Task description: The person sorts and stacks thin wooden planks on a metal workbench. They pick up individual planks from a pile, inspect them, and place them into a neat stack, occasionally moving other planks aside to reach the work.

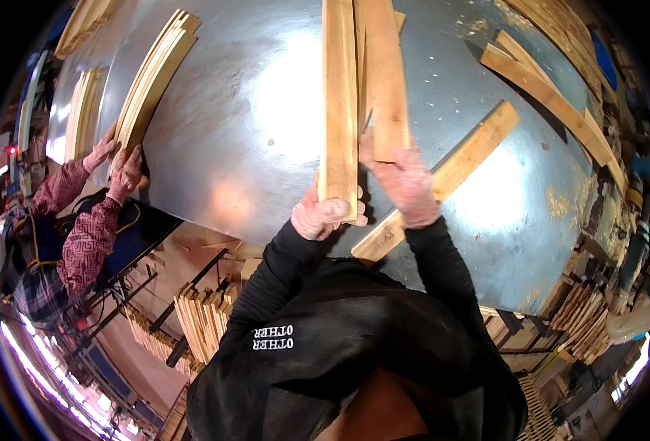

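Note:
My left hand, in a pinkish work glove, grips the near end of a long pale wooden slat that lies lengthwise on the shiny metal table. Beside it, my right hand, gloved the same way, presses on the near end of a second, browner slat. Under my right wrist another board lies at a slant, running up to the right.
At the left a co-worker in a patterned sleeve holds a stack of slats with both hands. More boards lie at the table's far right. Bundles of slats stand on racks below the table edge.

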Available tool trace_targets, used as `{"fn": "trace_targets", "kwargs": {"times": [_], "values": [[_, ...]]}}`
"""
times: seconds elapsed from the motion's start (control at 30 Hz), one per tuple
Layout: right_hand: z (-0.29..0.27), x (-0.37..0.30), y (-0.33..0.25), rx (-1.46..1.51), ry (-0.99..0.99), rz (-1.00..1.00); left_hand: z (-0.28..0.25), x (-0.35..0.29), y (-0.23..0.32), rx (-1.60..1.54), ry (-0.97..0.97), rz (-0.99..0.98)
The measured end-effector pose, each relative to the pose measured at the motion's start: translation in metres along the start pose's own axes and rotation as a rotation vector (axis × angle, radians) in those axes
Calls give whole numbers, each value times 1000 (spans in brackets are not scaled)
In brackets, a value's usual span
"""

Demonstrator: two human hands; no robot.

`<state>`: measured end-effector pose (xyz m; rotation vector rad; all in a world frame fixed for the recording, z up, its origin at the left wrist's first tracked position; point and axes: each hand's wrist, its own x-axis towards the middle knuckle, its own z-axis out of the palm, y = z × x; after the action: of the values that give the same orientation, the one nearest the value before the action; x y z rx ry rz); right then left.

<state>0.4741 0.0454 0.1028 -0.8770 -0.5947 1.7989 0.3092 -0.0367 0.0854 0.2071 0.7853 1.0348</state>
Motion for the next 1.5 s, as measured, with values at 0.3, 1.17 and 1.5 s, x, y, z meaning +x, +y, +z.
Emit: {"fn": "trace_targets", "kwargs": {"times": [0.3,1.17,1.5], "values": [[-68,-18,32,130,-48,7,-164,6,117,848,454,402],[-66,-50,22,-1496,-61,131,-32,70,-42,714,289,-99],[-127,-18,46,-1445,813,-225,-24,59,-43,828,343,-132]]}}
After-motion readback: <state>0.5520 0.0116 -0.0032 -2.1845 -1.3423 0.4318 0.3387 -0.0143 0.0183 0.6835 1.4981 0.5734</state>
